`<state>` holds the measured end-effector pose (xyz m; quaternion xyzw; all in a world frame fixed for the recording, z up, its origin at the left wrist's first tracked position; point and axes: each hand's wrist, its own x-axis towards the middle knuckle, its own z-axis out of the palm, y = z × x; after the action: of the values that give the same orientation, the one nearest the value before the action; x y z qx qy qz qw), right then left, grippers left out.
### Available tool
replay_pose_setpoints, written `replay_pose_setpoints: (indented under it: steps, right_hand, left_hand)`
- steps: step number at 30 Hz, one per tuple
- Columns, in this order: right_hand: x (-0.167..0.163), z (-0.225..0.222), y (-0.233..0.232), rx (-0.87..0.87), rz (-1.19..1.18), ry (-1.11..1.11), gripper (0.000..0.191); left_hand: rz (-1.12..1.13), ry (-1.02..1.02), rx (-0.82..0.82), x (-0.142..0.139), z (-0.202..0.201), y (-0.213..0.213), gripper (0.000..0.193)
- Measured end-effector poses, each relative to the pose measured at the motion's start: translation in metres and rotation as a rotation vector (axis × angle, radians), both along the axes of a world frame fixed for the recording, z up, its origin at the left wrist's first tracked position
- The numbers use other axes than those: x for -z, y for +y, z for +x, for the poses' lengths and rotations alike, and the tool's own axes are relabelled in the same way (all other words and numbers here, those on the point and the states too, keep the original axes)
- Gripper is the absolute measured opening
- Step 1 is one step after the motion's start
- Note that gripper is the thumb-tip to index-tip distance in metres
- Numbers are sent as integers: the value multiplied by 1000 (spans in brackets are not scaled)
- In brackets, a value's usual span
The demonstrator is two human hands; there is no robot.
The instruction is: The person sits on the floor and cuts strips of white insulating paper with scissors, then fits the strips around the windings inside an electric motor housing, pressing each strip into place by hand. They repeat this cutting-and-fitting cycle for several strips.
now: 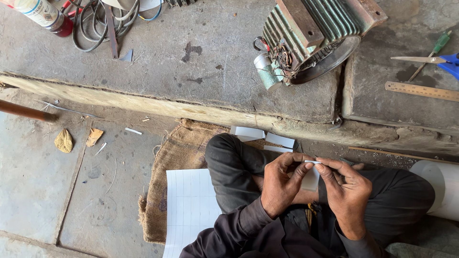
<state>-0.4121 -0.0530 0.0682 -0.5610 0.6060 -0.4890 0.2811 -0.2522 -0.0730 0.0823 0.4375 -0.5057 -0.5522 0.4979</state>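
My left hand (279, 184) and my right hand (346, 191) are raised together over my crossed legs in dark trousers. Between their fingertips both pinch a small white strip of paper (312, 163), held level. A larger pale piece (311, 180) shows behind the fingers; I cannot tell whether it is part of the same strip. Both hands have their fingers curled in around the strip.
A ribbed green electric motor (315, 33) lies on the raised stone ledge (191, 81). Scissors (440, 59), a screwdriver and a wooden ruler (420, 91) lie at the right. A white gridded sheet (189, 205) rests on burlap sacking (177, 153). A white roll (442, 188) lies at my right; cables at top left.
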Motion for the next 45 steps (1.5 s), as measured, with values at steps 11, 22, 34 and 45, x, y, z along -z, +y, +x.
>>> replay_pose_setpoints:
  steps: [11, 22, 34, 45]
  right_hand:
    - [6, -2, 1, 8, 13, -51, 18]
    - [4, -2, -1, -17, 19, -123, 19]
    - [9, 3, 2, 97, 107, -100, 19]
    - [15, 1, 1, 31, -19, -186, 20]
  left_hand:
    - [42, 39, 43, 9, 1, 0, 20]
    - [180, 328, 142, 17, 4, -1, 24]
    - [30, 151, 35, 13, -3, -1, 21]
    - [149, 343, 85, 12, -6, -3, 19]
